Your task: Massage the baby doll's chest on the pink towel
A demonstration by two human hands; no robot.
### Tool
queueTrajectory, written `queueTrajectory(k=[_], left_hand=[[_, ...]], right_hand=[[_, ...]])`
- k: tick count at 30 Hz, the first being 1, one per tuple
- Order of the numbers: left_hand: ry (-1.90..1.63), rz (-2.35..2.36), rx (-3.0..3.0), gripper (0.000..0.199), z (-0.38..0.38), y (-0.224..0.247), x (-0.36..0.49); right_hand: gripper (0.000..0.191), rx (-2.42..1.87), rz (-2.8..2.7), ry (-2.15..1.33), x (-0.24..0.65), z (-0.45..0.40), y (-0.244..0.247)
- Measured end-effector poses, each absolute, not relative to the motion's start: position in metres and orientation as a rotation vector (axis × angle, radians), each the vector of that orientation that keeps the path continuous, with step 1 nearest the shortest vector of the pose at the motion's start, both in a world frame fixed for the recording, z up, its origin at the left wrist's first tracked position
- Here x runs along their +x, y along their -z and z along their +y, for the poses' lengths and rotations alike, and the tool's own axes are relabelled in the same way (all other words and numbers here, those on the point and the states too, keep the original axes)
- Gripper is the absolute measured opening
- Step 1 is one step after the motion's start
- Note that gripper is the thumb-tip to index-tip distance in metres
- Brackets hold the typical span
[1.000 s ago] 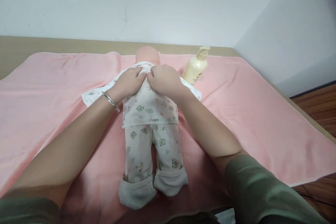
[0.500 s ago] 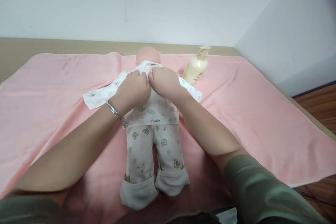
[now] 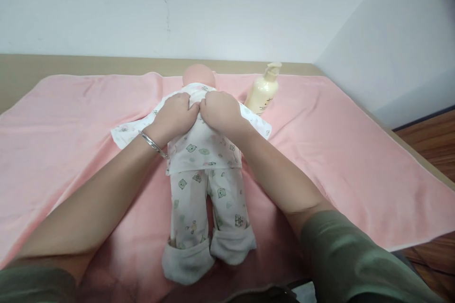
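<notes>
A baby doll (image 3: 198, 76) lies on its long axis away from me, its smooth head at the far end. It wears a white printed shirt (image 3: 204, 150) and matching trousers (image 3: 222, 194) with turned-up cuffs. My left hand (image 3: 177, 114), with a silver bangle at the wrist, rests on the upper shirt with curled fingers and its thumb towards the middle. Close beside it, my right hand (image 3: 222, 111) is closed against the same part of the shirt. The fingertips of both hands are hidden from me. Both shirt sleeves spread outwards.
A pink cloth (image 3: 337, 165) covers most of the table (image 3: 17, 75). To the right of the doll's head stands a cream pump bottle (image 3: 263, 92), close to the right sleeve. A white wall (image 3: 106, 9) rises behind the table.
My left hand has shifted slightly left, and its thumb now shows apart from the fingers. A small gap has opened between the hands. The doll stays in place.
</notes>
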State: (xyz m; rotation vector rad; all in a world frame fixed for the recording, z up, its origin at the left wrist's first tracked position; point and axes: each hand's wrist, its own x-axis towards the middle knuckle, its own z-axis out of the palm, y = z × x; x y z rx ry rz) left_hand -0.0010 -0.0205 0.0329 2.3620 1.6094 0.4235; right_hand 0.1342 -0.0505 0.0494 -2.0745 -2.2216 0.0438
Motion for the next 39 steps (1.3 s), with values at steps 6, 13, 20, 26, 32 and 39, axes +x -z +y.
queueTrajectory(k=[6,13,20,26,32,39], left_hand=[[-0.38,1.617,2.366,0.027,-0.033,-0.046,0.003],[-0.573,1.509,2.27,0.033,-0.013,-0.024,0.002],[-0.851,1.467,2.222,0.041,0.0,0.005,0.001],[-0.846,1.519,2.213,0.058,0.0,0.009,0.0],[-0.823,1.537,2.217,0.059,-0.002,0.007,0.001],[-0.834,1.517,2.217,0.057,-0.002,0.008,0.0]], right_hand=[[0.051,-1.963,-2.096,-0.128,0.146,-0.032,-0.028],[0.049,-1.953,-2.225,-0.109,0.146,-0.047,-0.042],[0.04,-1.972,-2.372,-0.135,0.141,-0.054,-0.051],[0.057,-1.937,-2.084,-0.281,0.153,-0.029,-0.028],[0.057,-1.933,-2.06,-0.258,0.15,-0.028,-0.022],[0.06,-1.923,-2.062,-0.258,0.151,-0.028,-0.022]])
